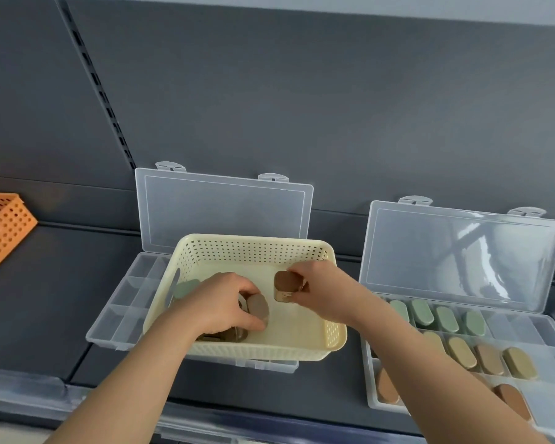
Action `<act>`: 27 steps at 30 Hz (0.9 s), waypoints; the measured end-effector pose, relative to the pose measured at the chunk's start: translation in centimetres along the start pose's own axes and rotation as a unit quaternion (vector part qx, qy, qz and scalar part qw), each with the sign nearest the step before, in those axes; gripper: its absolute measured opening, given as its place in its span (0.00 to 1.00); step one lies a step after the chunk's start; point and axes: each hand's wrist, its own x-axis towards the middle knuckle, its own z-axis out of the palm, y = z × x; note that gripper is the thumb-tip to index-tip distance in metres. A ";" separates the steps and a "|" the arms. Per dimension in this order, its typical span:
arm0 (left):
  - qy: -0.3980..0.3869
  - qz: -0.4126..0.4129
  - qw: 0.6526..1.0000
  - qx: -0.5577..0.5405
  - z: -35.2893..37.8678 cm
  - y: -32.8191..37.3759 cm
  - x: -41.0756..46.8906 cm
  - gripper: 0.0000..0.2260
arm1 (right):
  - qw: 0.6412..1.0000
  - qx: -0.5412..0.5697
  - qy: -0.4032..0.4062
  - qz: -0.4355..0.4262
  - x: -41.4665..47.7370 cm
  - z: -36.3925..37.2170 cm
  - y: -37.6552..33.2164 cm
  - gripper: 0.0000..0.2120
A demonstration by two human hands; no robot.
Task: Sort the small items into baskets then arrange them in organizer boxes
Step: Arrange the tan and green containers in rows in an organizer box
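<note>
A cream perforated basket (257, 248) sits on top of an open clear organizer box (122, 312) in the middle of the shelf. Inside the basket, my left hand (218, 302) pinches a grey-brown oval item (258, 307), with a few more items lying under and beside it. My right hand (314, 286) grips a brown oval tin (285, 283) inside the basket near its right side. A pale green item (186, 288) lies by the basket's left wall. To the right, a second open organizer box (526, 328) holds several green, tan and brown oval items in its compartments.
An orange perforated basket (4, 229) stands at the far left of the dark grey shelf (45, 283). Both clear lids (221, 213) lean up against the grey back panel. A clear shelf-edge strip (29, 395) runs along the front.
</note>
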 end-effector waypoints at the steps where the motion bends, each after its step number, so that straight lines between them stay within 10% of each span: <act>1: 0.008 0.006 1.000 -0.002 0.1 0.1 0.0 0.22 | 1.000 0.017 0.014 -0.006 -0.5 -0.4 0.2 0.09; 16: 0.083 0.223 0.952 -0.191 3.8 13.5 -1.6 0.19 | 0.916 0.317 0.220 0.113 -16.1 -6.4 9.4 0.25; 27: -0.015 0.241 0.958 -0.157 16.2 25.0 1.8 0.22 | 0.917 0.236 0.200 0.251 -26.9 -7.4 24.0 0.21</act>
